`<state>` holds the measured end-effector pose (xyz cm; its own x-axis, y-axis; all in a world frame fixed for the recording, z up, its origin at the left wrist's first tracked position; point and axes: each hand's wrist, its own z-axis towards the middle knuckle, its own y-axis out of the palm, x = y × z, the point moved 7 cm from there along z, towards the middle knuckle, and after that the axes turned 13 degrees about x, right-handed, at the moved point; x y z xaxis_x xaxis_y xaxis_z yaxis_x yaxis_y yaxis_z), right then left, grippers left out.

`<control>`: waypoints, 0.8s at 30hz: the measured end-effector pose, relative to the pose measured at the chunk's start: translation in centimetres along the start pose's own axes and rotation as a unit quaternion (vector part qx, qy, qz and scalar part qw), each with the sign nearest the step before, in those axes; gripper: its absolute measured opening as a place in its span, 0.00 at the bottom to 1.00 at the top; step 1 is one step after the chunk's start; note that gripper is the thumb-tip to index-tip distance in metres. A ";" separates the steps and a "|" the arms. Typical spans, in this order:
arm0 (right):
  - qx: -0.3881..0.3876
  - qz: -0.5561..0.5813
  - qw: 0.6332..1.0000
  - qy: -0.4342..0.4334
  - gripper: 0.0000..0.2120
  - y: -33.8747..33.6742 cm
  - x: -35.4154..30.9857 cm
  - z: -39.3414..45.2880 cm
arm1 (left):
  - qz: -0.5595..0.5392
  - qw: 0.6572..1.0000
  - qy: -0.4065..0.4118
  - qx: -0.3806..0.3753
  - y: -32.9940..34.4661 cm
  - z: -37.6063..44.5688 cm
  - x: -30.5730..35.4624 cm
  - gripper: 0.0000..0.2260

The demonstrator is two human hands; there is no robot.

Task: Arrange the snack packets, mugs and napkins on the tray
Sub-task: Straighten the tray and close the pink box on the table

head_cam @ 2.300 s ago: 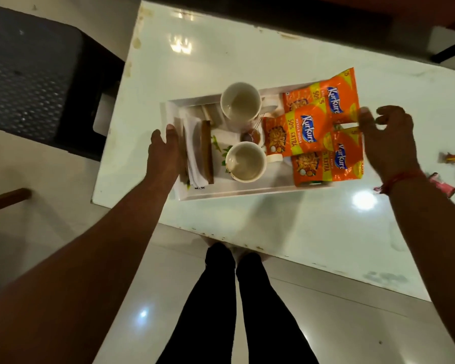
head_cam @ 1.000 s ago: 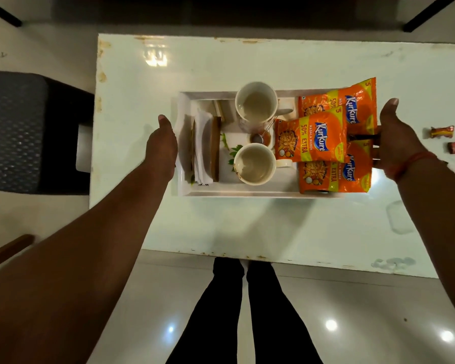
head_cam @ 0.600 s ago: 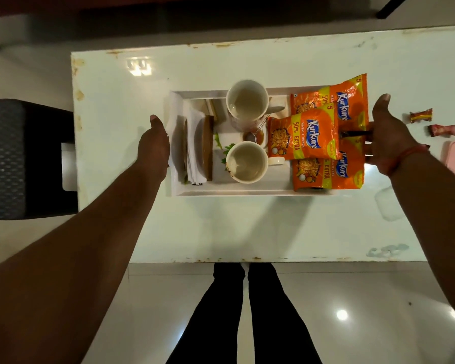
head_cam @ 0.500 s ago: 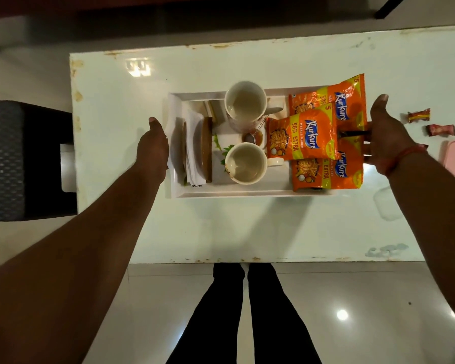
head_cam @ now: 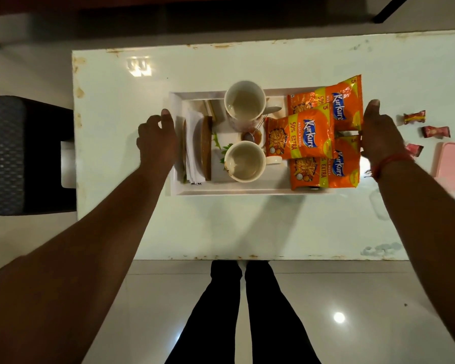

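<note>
A white tray (head_cam: pixel 234 191) sits on the white table (head_cam: pixel 247 227). It carries two white mugs, one at the back (head_cam: pixel 244 102) and one in front (head_cam: pixel 243 161), with a small strainer (head_cam: pixel 250 135) between them. White napkins (head_cam: pixel 193 148) stand in a wooden holder (head_cam: pixel 206 148) at its left end. Three orange snack packets overlap at its right end: a back one (head_cam: pixel 339 106), a middle one (head_cam: pixel 300 137) and a front one (head_cam: pixel 323 172). My left hand (head_cam: pixel 156 137) holds the left rim, thumb along it. My right hand (head_cam: pixel 381 132) grips the right end, fingers hidden under the packets.
Three wrapped candies (head_cam: pixel 414 117) (head_cam: pixel 435 131) (head_cam: pixel 414 149) and a pink box (head_cam: pixel 453 166) lie on the table right of my right hand. A dark chair (head_cam: pixel 16 153) stands off the table's left edge. My legs are at the near edge.
Both hands closed in on the tray's two ends and stay there. My left hand's curled fingers now show beside the thumb. The tray's contents have not shifted.
</note>
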<state>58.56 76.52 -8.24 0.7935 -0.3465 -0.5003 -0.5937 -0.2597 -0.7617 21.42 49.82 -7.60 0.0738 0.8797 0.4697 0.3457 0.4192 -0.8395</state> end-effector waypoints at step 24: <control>0.061 -0.184 0.920 -0.341 0.39 -6.5 5.8 -4.8 | 0.150 0.850 0.501 -0.069 11.7 -27.2 18.2 0.31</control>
<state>66.37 71.85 -4.18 0.8617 0.4017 -0.3099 -0.2820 -0.1287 -0.9508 52.25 64.67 -1.41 0.9131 0.2812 0.2951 0.2722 0.1183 -0.9549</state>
